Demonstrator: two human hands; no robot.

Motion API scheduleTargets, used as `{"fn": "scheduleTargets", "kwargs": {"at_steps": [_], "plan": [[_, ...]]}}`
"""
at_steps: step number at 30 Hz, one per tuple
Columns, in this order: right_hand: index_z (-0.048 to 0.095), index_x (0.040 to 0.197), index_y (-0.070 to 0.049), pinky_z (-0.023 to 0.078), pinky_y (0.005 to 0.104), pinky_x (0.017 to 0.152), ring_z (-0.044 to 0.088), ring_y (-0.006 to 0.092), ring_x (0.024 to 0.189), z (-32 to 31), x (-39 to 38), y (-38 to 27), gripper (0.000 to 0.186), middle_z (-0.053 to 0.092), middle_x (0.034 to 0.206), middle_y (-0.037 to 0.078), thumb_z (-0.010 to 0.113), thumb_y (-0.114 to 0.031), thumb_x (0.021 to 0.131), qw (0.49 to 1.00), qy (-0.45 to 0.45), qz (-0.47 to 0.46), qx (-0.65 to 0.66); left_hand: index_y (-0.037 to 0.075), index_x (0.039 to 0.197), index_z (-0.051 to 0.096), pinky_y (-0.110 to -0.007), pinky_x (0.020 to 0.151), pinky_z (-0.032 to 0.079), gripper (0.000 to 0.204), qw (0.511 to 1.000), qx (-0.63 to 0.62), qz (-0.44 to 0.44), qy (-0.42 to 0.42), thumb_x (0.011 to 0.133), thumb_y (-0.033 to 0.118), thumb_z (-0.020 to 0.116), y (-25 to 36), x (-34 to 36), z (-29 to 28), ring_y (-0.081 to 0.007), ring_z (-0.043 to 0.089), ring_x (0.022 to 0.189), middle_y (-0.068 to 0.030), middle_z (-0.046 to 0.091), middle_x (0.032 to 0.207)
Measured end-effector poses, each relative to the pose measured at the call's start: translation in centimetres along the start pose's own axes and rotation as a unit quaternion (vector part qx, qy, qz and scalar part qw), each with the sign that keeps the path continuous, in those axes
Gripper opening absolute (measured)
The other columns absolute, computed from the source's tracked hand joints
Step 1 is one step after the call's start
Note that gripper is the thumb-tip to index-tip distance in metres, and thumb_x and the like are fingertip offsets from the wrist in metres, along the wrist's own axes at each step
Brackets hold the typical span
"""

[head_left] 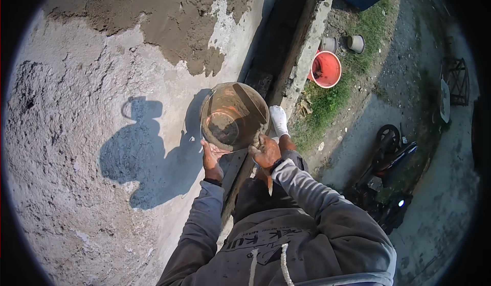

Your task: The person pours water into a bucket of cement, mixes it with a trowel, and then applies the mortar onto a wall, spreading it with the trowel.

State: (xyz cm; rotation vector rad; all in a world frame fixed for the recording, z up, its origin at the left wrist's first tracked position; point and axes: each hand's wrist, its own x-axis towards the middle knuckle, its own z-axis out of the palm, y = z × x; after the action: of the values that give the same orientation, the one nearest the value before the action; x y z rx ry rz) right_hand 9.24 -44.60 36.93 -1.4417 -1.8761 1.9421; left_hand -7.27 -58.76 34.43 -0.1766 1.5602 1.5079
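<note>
A mud-coated bucket (208, 113) is tilted in front of me, its mouth facing up toward me. Wet grey-brown mix lies at its bottom, and a dark narrow strip crosses its inner wall. My left hand (211, 162) grips the near-left side, thumb up, fingers partly hidden beneath. My right hand (265, 152) is a fist at the near-right rim. A muddy piece shows above that fist and a pale pointed end (270, 186) below it; what it holds is mostly hidden.
On the left rises a rough wall (76, 132), with wet plaster (169, 15) higher up. My white-covered foot (279, 120) is by a narrow concrete ledge (302, 61). Beyond are a red bucket (327, 70), small pots (356, 43), grass and a motorcycle (383, 168).
</note>
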Motion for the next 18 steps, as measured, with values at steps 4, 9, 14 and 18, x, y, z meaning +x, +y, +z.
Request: {"fn": "scheduleTargets", "kwargs": {"at_steps": [4,9,14,18], "plan": [[0.057,0.102,-0.003,0.048,0.0441,0.074,0.057,0.0397,0.091,2.0,0.6,-0.8,0.034,0.053,0.103,0.021,0.063,-0.019,0.073,0.987,0.074,-0.131,-0.048,0.006,0.104,0.054,-0.03,0.086,0.039,0.057,0.998,0.049,-0.038,0.028,0.09,0.059,0.038,-0.5,1.0,6.1,-0.0149,0.051,0.093,-0.0045,0.055,0.1],[0.058,0.104,-0.003,0.048,0.0416,0.075,0.057,0.0373,0.089,-0.3,1.2,-0.6,0.035,0.05,0.102,0.019,0.062,-0.014,0.072,0.984,0.11,-0.113,-0.079,0.005,0.13,0.038,-0.033,0.096,0.036,0.063,0.986,-0.058,-0.111,-0.106,0.092,0.056,0.038,1.4,1.2,12.1,-0.0198,0.048,0.108,-0.0088,0.048,0.121],[0.054,0.111,-0.006,0.049,0.0434,0.074,0.056,0.0396,0.09,-2.3,2.3,0.6,0.044,0.05,0.108,0.02,0.062,-0.013,0.069,0.981,0.155,-0.093,-0.077,0.004,0.133,0.036,-0.033,0.097,0.038,0.068,0.981,-0.025,-0.138,-0.132,0.09,0.058,0.037,-1.1,2.7,15.9,-0.0231,0.046,0.116,-0.011,0.048,0.125],[0.059,0.092,-0.001,0.047,0.0375,0.071,0.06,0.0361,0.078,-7.0,3.2,2.1,0.029,0.06,0.08,0.019,0.068,-0.015,0.068,0.976,0.215,-0.02,-0.012,-0.005,0.128,0.042,-0.034,0.1,0.036,0.077,0.964,0.16,-0.167,-0.133,0.087,0.061,0.041,-2.6,3.1,15.5,-0.0243,0.043,0.122,-0.0189,0.049,0.125]]}}
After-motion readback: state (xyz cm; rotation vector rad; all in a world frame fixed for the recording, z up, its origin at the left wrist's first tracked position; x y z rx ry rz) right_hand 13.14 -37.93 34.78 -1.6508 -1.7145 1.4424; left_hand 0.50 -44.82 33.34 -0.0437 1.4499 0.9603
